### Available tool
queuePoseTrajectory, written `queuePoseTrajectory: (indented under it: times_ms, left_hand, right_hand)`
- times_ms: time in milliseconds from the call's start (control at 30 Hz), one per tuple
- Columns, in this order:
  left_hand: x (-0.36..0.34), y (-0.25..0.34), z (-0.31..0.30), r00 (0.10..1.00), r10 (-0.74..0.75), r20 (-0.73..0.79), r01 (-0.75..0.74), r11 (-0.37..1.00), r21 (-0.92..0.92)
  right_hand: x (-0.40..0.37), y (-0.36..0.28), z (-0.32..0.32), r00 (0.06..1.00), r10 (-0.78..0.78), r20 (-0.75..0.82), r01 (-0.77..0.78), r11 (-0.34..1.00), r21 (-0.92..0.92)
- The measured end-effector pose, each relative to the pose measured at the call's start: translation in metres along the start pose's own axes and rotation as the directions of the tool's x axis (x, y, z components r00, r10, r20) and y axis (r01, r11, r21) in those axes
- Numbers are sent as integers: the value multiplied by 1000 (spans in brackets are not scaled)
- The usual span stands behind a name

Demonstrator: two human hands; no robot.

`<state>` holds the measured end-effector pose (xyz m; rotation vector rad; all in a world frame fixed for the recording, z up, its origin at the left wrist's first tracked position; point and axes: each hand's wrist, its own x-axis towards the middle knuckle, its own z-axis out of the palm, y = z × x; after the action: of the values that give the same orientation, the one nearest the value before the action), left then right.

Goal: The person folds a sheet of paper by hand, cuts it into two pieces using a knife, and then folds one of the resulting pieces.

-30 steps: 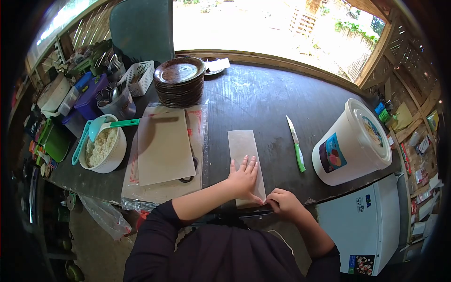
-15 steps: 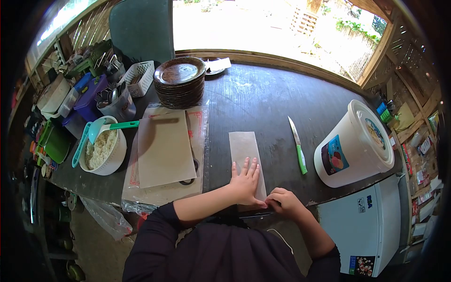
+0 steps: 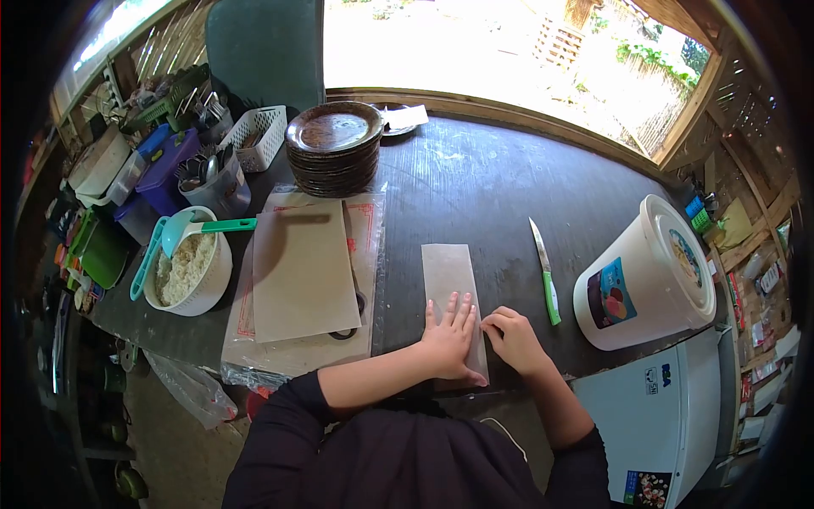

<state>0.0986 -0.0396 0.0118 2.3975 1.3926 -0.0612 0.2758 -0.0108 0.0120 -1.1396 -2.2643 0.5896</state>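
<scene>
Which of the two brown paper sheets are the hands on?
The narrow strip: the left hand lies flat on it, the right hand touches its right edge. The wider sheet lies untouched to its left.

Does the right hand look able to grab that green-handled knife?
Probably yes: the knife lies just beyond the right hand on bare tabletop, with nothing between them.
</scene>
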Motion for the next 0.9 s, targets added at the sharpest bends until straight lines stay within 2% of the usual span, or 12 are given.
queuePoseTrajectory:
  times_ms: [400, 567, 900]
  left_hand:
    - [-1, 1, -2, 1000, -8, 1, 8, 1000, -4]
    - [0, 0, 0, 1000, 5, -20, -5, 1000, 21]
    - [-1, 0, -4, 1000, -10, 10, 10, 1000, -11]
  right_hand:
    - [76, 37, 20, 993, -91, -76, 81, 989, -123]
    - [108, 47, 27, 990, 14, -137, -28, 995, -95]
    - [143, 72, 36, 964, 46, -262, -73, 993, -94]
